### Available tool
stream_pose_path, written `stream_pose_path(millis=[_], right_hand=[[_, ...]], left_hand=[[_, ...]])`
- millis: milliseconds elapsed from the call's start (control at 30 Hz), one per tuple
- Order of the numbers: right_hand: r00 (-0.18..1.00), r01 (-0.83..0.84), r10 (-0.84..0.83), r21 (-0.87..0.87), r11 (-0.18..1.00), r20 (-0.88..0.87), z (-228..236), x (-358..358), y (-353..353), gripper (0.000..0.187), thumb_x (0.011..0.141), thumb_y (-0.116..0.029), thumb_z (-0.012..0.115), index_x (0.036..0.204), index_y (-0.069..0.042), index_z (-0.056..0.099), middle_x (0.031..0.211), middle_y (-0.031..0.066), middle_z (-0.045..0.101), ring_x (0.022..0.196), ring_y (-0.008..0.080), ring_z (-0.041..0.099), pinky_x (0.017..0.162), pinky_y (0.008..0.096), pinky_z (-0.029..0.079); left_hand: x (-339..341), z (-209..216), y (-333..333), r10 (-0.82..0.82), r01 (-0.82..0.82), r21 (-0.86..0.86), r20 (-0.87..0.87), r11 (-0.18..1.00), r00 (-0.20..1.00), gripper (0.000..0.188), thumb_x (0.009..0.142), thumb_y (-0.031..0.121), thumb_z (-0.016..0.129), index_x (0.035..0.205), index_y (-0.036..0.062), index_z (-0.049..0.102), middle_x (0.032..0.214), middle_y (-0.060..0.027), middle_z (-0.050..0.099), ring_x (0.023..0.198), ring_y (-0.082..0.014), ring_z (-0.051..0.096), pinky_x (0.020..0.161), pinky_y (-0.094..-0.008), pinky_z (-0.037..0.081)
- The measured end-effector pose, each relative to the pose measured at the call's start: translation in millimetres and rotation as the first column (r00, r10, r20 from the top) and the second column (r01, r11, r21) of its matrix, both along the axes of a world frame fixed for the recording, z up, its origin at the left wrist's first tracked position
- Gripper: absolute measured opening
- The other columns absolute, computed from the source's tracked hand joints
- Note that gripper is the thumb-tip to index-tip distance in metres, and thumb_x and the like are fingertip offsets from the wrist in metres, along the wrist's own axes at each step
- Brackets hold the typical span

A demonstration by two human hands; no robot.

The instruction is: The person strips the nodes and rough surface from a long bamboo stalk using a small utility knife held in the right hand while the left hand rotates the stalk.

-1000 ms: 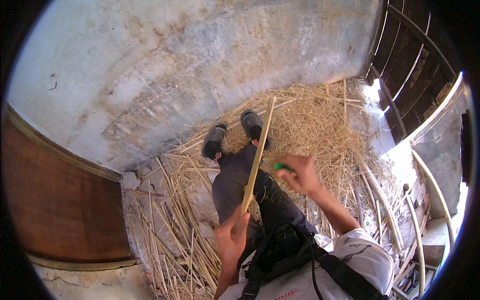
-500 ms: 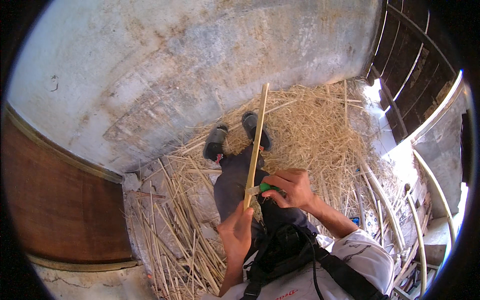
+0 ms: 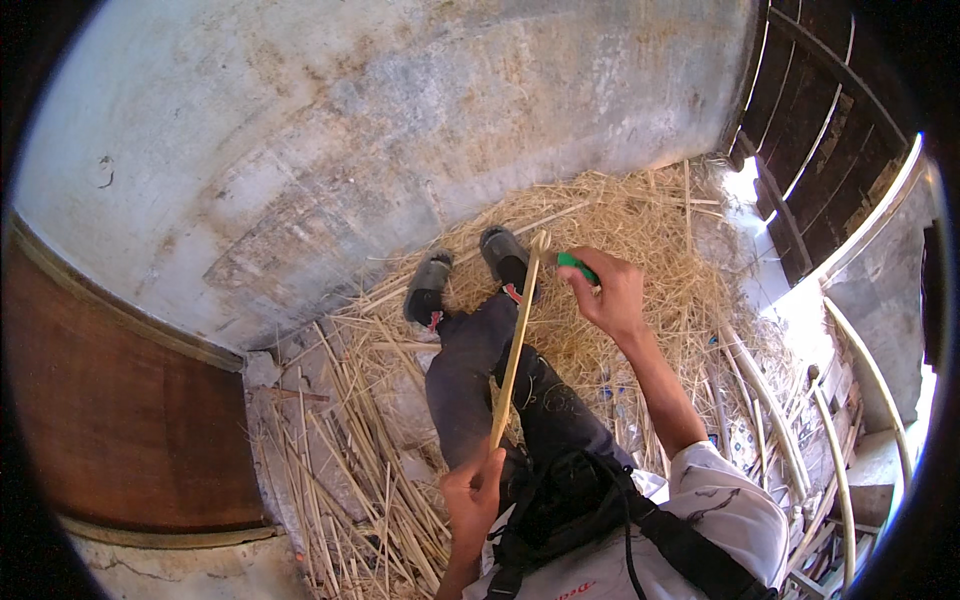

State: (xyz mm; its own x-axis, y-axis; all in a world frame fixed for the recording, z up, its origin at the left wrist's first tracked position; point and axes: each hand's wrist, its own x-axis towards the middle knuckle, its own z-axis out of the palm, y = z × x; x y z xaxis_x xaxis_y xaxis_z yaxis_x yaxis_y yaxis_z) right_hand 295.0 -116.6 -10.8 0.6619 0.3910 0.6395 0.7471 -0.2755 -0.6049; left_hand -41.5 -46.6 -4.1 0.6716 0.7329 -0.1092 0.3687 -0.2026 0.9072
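A long pale bamboo strip (image 3: 517, 355) slants up and away over my legs. Its near end is pinched between the thumb and fingers of my left hand (image 3: 473, 492). My right hand (image 3: 612, 292) is wrapped round the green handle of a knife (image 3: 578, 266), close to the strip's far end. The blade is hard to make out there, against the straw. A small pale curl shows at the strip's far tip.
Shavings (image 3: 630, 230) heap on the floor beyond my dark shoes (image 3: 430, 283). Many thin strips (image 3: 350, 440) lie to my left, beside a brown wooden panel (image 3: 120, 400). A stained wall (image 3: 400, 130) rises ahead; curved poles (image 3: 830, 450) stand at right.
My right hand has pushed the knife away from me, from near my left hand to the strip's far end. My left hand has shifted slightly nearer, still gripping the strip.
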Motion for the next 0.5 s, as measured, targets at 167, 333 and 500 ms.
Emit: stream_pose_path(millis=[167, 333, 500], right_hand=[[0.892, 0.281, -0.320, -0.162, 0.946, -0.320, -7.1, 66.6, -14.0, 0.044, 0.106, -0.048, 0.060, 0.111, -0.007, 0.077, 0.091, 0.0126, 0.077, 0.074, 0.0264, 0.071, 0.071, 0.0391, 0.054], [0.793, 0.045, 0.026, 0.101, 0.994, -0.609, -33.3, 59.8, -31.4, 0.049, 0.107, -0.049, 0.058, 0.118, -0.004, 0.074, 0.088, 0.0056, 0.065, 0.077, 0.0141, 0.056, 0.070, 0.0329, 0.046], [0.735, -0.510, 0.483, 0.081, 0.856, -0.476, -38.0, -18.7, -15.7, 0.040, 0.104, -0.042, 0.068, 0.124, -0.008, 0.074, 0.104, 0.0052, 0.069, 0.090, 0.0129, 0.062, 0.079, 0.0337, 0.051]], left_hand=[[-22.9, -16.8, -8.4, -0.109, 0.107, 0.051, 0.039, 0.993, 0.993, 0.030, 0.097, 0.016, 0.080, 0.122, -0.0006, 0.077, 0.064, -0.0013, 0.052, 0.062, -0.0037, 0.045, 0.053, -0.0273, 0.037], [-11.9, -8.8, 12.6, 0.048, -0.047, 0.203, 0.001, 0.978, 0.999, 0.032, 0.094, 0.013, 0.082, 0.123, 0.0005, 0.077, 0.067, -0.0067, 0.058, 0.061, -0.0043, 0.045, 0.052, -0.0272, 0.038], [15.9, -3.5, 27.5, 0.007, -0.035, 0.361, 0.078, 0.932, 0.997, 0.034, 0.095, 0.015, 0.081, 0.126, 0.0026, 0.076, 0.076, -0.0149, 0.069, 0.059, -0.0208, 0.063, 0.057, -0.0361, 0.046]])
